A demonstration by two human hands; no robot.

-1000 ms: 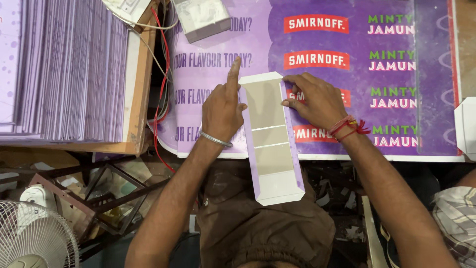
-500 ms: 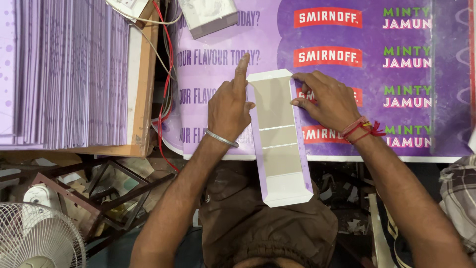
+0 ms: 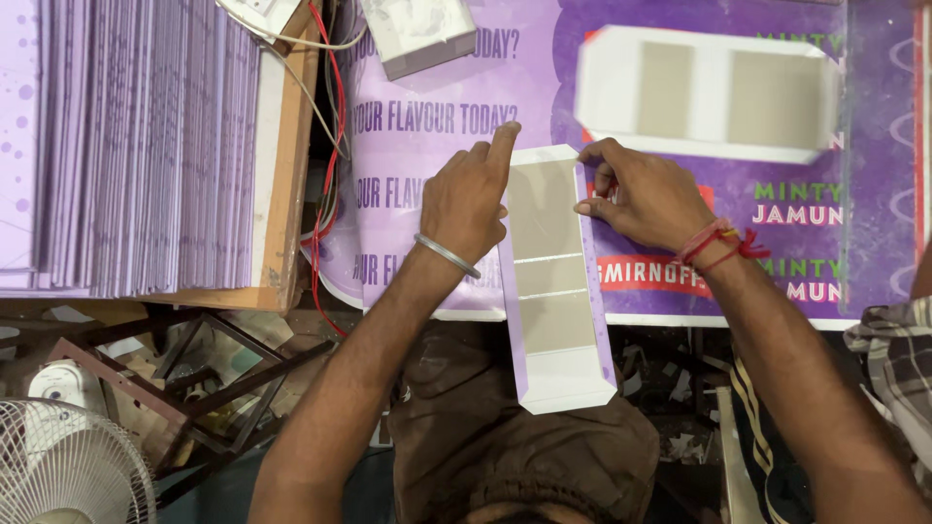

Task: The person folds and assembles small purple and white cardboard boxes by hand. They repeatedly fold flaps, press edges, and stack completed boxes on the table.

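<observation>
A long purple-edged cardboard blank [image 3: 553, 281] with a grey inside lies lengthwise on the purple printed table sheet [image 3: 427, 146], its near end hanging over the table edge. My left hand [image 3: 471, 199] presses its left flap, the forefinger pointing along the edge. My right hand [image 3: 646, 199] pinches the far right corner. A second white and grey blank [image 3: 709, 92], blurred, lies flat at the far right.
A tall stack of purple flat cards [image 3: 126, 146] fills the left on a wooden board [image 3: 291, 165]. Red and white wires [image 3: 330, 146] run beside it. A small white box [image 3: 417, 34] sits at the top. A fan [image 3: 63, 466] stands lower left. A checked sleeve [image 3: 893, 359] is at right.
A second blank has appeared at the far right of the sheet. My hands stay on the long blank, and the view has shifted slightly.
</observation>
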